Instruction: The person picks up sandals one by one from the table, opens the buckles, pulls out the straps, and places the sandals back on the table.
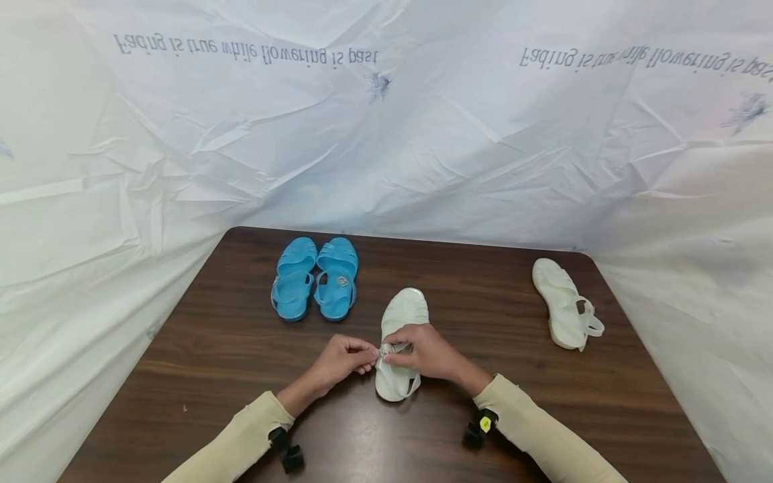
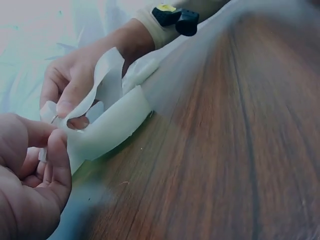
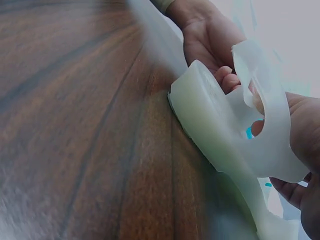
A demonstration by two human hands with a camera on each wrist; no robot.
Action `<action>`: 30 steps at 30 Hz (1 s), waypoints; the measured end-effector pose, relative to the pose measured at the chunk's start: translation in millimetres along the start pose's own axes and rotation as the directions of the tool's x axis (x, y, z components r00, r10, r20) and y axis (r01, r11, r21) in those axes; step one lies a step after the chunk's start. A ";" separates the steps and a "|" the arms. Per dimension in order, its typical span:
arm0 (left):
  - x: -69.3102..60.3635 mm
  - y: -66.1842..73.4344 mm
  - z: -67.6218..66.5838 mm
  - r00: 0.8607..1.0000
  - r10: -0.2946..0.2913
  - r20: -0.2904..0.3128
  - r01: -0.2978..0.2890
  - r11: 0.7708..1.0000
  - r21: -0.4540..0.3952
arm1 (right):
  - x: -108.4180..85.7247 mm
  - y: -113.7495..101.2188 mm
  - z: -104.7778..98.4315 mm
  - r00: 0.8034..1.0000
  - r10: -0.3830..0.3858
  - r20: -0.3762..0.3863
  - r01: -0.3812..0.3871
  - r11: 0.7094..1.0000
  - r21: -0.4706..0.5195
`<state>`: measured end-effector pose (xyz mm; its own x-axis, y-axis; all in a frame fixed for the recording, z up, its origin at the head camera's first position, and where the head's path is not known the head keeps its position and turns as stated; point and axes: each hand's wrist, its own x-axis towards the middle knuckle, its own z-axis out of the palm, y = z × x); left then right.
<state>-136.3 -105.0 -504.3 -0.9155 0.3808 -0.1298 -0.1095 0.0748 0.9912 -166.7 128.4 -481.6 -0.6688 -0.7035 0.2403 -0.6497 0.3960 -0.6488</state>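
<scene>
Currently both hands are on one white jelly sandal [image 1: 406,307], sole down on the tabletop [image 1: 483,285], just right of the left grip [image 1: 341,361] and partly under the right grip [image 1: 427,352], toe pointing away from the person. Left grip pinches a strap end between thumb and fingers; right grip pinches the strap's buckle area, thumb against finger, close to the left fingertips. Blue jelly sandals [image 1: 292,295], side by side, sit beyond the left grip; second white sandal [image 1: 563,308] lies well right of and beyond the right grip.

Right fingers [image 3: 290,192] grip a white sandal [image 3: 205,112] — on brown wood [image 3: 100,125].
</scene>
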 end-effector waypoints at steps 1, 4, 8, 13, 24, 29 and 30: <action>-0.4 1.1 0.4 1.000 0.015 -0.008 -0.015 1.000 0.019 | 0.4 -0.3 0.2 1.000 -0.020 -0.004 0.020 0.999 -0.027; -0.7 4.6 1.1 0.998 0.061 -0.010 -0.060 0.996 0.073 | 1.0 -0.5 0.9 0.998 -0.056 -0.010 0.055 0.996 -0.067; 0.0 7.7 -0.8 0.995 0.095 0.034 -0.099 0.989 0.109 | 0.5 0.3 1.5 0.998 -0.055 -0.017 0.055 0.997 -0.046; -1.6 5.2 -5.9 0.996 0.047 0.077 -0.050 0.998 0.049 | -3.1 0.8 1.9 0.999 -0.024 -0.031 0.024 1.000 -0.008; -1.0 -6.3 -2.0 1.000 0.011 -0.010 -0.011 1.000 0.008 | -2.6 0.0 2.3 1.000 -0.016 -0.020 0.017 1.000 0.019; 0.4 -3.5 0.0 0.997 0.046 -0.057 -0.043 0.997 0.057 | 0.4 0.2 1.6 0.999 -0.047 -0.021 0.047 0.999 -0.015; 0.6 -2.7 0.2 0.997 0.045 -0.061 -0.042 0.997 0.062 | 0.8 0.1 1.3 0.999 -0.049 -0.021 0.049 0.999 -0.021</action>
<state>-136.5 -104.8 -507.1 -0.9414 0.3269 -0.0829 -0.0470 0.1162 0.9921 -166.8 127.1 -482.4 -0.6432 -0.7099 0.2868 -0.6892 0.3736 -0.6208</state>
